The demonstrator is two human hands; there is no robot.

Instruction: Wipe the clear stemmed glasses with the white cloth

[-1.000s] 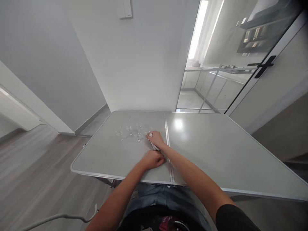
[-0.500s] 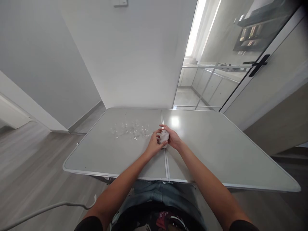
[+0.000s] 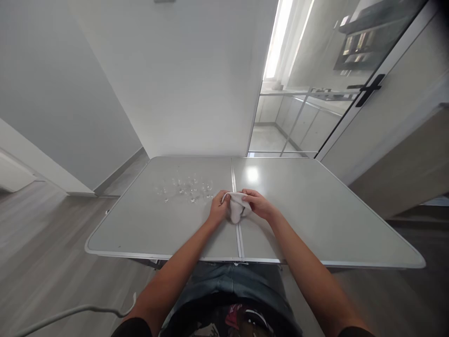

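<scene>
A small white cloth (image 3: 236, 209) hangs between my two hands over the table's middle seam. My left hand (image 3: 219, 206) pinches its left upper edge, and my right hand (image 3: 257, 202) grips the right upper side. The cloth's lower part droops toward the tabletop; whether it touches the surface I cannot tell. Left of my left hand stand several small clear glasses (image 3: 192, 193), apparently stemmed, in a loose cluster. Their outlines are faint against the pale top.
The light grey folding table (image 3: 315, 215) has a metal rim and a central seam. A white wall (image 3: 196, 93) rises behind it. Back right is a glass door with a black handle (image 3: 370, 90). A grey cable (image 3: 87, 308) shows at lower left.
The cloth was bunched up between my cupped hands; now it is partly spread and hangs down from my fingers. My hands have moved slightly apart. The view has shifted a little.
</scene>
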